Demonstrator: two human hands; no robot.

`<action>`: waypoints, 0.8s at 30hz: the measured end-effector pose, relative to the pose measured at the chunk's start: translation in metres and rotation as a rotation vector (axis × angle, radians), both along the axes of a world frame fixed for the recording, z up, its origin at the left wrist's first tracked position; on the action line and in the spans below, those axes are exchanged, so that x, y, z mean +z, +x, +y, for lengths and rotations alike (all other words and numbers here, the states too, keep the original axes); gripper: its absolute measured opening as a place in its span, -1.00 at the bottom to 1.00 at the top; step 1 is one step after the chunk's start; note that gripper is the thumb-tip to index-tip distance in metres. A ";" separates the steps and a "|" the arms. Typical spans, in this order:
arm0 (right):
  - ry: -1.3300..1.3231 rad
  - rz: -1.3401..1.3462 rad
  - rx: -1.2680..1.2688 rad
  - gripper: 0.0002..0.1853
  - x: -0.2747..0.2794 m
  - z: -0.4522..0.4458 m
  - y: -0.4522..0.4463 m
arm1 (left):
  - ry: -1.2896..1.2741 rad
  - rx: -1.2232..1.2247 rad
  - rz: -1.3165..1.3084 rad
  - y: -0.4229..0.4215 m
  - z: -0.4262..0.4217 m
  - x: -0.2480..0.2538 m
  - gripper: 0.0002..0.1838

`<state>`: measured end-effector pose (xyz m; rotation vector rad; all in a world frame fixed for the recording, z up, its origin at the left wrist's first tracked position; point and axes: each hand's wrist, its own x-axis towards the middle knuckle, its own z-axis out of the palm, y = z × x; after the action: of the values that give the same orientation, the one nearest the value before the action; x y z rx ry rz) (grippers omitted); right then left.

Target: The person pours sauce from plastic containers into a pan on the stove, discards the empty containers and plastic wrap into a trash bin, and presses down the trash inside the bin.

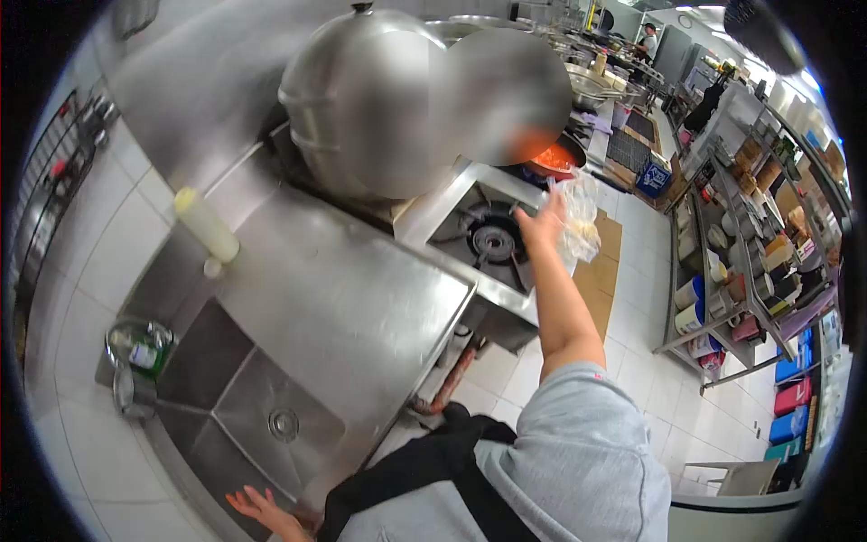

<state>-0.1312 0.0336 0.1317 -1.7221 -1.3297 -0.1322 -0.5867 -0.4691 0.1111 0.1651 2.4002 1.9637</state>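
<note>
My right hand point(542, 223) reaches out past the gas burner point(494, 242). Its fingers are closed on a clear plastic bag point(580, 215) with something pale inside that I cannot make out. Just beyond the bag, a pan of orange-red food point(553, 159) sits at the far side of the stove. Low at the near edge of the steel sink point(280, 397), my left hand point(259, 511) is open with its fingers apart, holding nothing.
A large steel pot point(316, 99) stands left of the burner. On the steel counter point(343, 262) is a pale squeeze bottle point(208, 226); a green-liquid bottle point(144, 352) sits by the sink. A loaded shelf rack point(722, 316) lines the right. Flattened cardboard point(601, 280) lies on the floor.
</note>
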 end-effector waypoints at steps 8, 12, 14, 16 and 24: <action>-0.743 0.042 -0.259 0.19 -0.048 0.038 0.119 | -0.668 -0.072 0.331 -0.038 0.002 -0.068 -0.20; -0.816 0.075 -0.223 -0.03 -0.108 0.050 0.138 | -0.879 -0.117 0.412 -0.015 0.015 -0.044 -0.16; -0.781 0.108 -0.185 -0.36 -0.116 0.035 0.153 | -0.893 -0.240 0.434 -0.003 0.031 -0.035 -0.03; -0.615 0.249 -0.272 -0.60 -0.111 -0.003 0.161 | -0.886 -0.325 0.499 -0.002 0.049 -0.040 -0.04; -0.152 0.312 -0.508 -0.78 -0.082 -0.158 0.212 | -0.769 -0.654 0.678 -0.019 0.101 -0.069 -0.07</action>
<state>0.0812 -0.1244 0.0494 -2.0834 -0.6727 -0.0467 -0.6059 -0.3685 0.0420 1.5122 2.7075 0.6910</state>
